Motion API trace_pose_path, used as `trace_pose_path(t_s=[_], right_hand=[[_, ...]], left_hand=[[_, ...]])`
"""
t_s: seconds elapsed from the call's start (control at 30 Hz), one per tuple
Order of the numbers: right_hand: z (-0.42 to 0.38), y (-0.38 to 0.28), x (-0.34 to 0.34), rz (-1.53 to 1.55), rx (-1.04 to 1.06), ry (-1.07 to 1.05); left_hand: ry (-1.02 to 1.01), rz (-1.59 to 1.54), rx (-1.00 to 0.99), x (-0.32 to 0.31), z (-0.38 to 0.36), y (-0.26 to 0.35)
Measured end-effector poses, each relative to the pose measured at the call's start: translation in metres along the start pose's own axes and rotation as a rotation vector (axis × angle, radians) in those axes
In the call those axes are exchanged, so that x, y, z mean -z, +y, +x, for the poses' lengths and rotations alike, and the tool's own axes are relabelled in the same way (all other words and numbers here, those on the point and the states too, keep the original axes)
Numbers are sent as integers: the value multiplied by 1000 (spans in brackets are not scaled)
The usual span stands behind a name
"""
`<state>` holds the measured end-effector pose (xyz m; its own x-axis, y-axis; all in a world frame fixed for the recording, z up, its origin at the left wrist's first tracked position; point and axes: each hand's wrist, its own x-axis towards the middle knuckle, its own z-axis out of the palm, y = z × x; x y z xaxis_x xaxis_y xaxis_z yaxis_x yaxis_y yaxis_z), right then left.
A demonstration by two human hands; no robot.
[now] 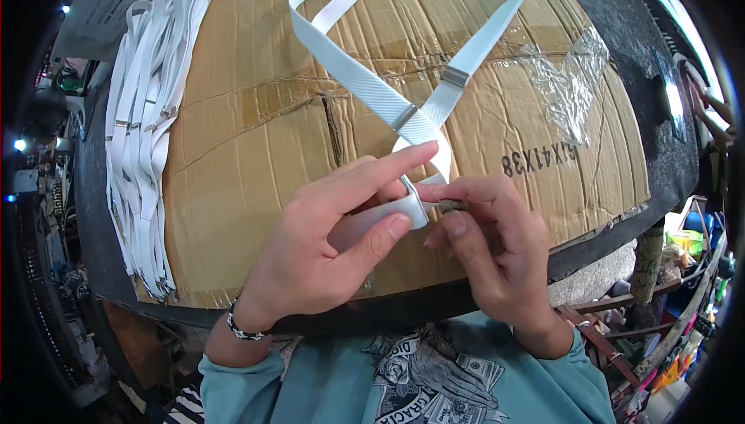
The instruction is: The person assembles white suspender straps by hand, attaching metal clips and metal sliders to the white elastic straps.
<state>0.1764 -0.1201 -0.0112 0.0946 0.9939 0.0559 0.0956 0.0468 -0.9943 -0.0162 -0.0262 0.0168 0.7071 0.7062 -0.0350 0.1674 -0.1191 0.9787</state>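
Observation:
A pair of white elastic suspenders (353, 71) lies crossed on the cardboard (248, 183), with one metal slider (456, 76) on the right strap and another slider (404, 117) near the crossing. My left hand (310, 230) is closed on the near end of the suspenders, thumb pressing a folded white loop. A thin metal edge shows at that loop. Close beside it, my right hand (500, 249) pinches a small dark brownish piece (451, 205) between thumb and index finger. Its kind is too small to make out. Fingers partly hide where the strap meets it.
Several more white suspenders (147, 129) lie bundled along the cardboard's left side. Clear tape (570, 86) covers part of the cardboard at right. A grey plastic bag (101, 5) is at the back left. Cluttered items (691, 242) stand below the table's right edge.

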Motion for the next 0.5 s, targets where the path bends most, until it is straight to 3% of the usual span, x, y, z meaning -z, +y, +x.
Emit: trace_pose_path(t_s=[0.23,0.5], right_hand=[[2,3,2,-25,7,-1],[2,-3,7,28,-146,1]], left_hand=[[-169,43,-28,11,7,-7],[-262,-22,29,17,20,-17]])
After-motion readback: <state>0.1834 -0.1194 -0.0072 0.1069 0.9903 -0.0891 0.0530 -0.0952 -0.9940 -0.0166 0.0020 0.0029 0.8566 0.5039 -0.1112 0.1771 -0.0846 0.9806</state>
